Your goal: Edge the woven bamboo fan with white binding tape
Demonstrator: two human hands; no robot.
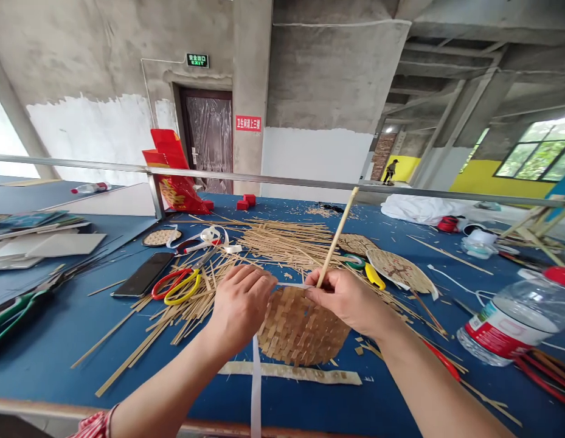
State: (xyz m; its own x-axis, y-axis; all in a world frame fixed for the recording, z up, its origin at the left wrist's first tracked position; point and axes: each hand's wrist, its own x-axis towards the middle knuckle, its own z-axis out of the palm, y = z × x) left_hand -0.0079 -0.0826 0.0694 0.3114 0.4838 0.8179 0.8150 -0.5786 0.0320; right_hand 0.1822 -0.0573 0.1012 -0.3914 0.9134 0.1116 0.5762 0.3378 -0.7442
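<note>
Mat [305,331] of woven strips, lower centre of the frame, with its upper rim between the two hands. The right hand [337,298] pinched a pale stick [337,237], which rose at a slant from thumb and finger, at the mat's upper right edge. The left hand [246,304] lay over the upper left edge, fingers bent and drawn together; its fingertips were hidden, so the firmness of its grip could not be told. White tape [256,389] ran along the rim and hung below the left hand. The step in hand was judged to be edging the rim with tape; the next move seemed to call for a steady mat and even pressure on the tape. Counts were as follows: one mat, one stick in the hand, one marked band [309,372] at bottom centre, one phone [144,275] left of centre, one pair of scissors [177,286] with red and yellow handles beside it, one pair of pliers [22,313] at lower left, and two bottles, one upright [510,325] at lower right, one lying [91,188] at middle left. Loose strips [286,237] at centre were too many to count.
</note>
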